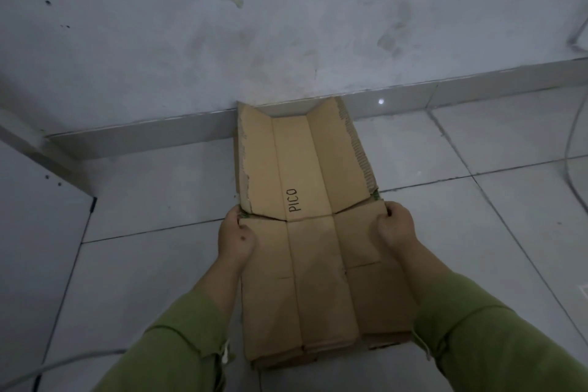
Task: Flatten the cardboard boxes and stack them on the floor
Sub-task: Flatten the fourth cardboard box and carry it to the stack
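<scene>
Cardboard box, flattened and creased lengthwise, lies over the pale tiled floor in the head view, its far end reaching the baseboard of a stained wall. "PICO" is printed on the far panel, whose side flaps tilt upward. The left hand is closed on the box's left edge and the right hand on its right edge, both at the cross fold. Green sleeves cover both forearms.
</scene>
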{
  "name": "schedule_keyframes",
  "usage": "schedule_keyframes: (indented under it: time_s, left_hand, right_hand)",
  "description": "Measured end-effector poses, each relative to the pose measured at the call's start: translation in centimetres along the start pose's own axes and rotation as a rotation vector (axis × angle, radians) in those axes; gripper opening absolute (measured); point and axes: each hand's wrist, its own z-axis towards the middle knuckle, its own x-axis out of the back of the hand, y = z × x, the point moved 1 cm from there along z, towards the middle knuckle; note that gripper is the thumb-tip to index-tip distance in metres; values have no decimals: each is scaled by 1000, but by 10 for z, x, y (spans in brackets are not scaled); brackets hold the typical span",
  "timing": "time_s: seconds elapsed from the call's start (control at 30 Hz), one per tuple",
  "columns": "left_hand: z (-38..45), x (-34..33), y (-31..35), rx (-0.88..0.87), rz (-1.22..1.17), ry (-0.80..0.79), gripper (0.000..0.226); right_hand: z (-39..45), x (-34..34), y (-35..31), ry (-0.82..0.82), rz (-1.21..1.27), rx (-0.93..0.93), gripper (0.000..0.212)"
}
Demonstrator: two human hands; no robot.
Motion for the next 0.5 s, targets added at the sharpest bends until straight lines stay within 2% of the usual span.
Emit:
schedule_keyframes:
  time_s: [0.27, 0.33, 0.43, 0.5]
  left_hand:
    - [7, -12, -14, -14, -2, 13, 53]
    - [10, -12, -19, 3, 25, 6, 52]
    - [10, -18, -23, 77, 208, 38, 45]
    - [1, -23, -22, 125, 393, 38, 57]
  right_hand:
    - [16, 4, 13, -47, -133, 6, 34]
    - [20, 1, 19, -70, -204, 23, 42]
    - [13, -10, 22, -117, -428, 5, 67]
    - [4, -23, 21, -185, -568, 101, 73]
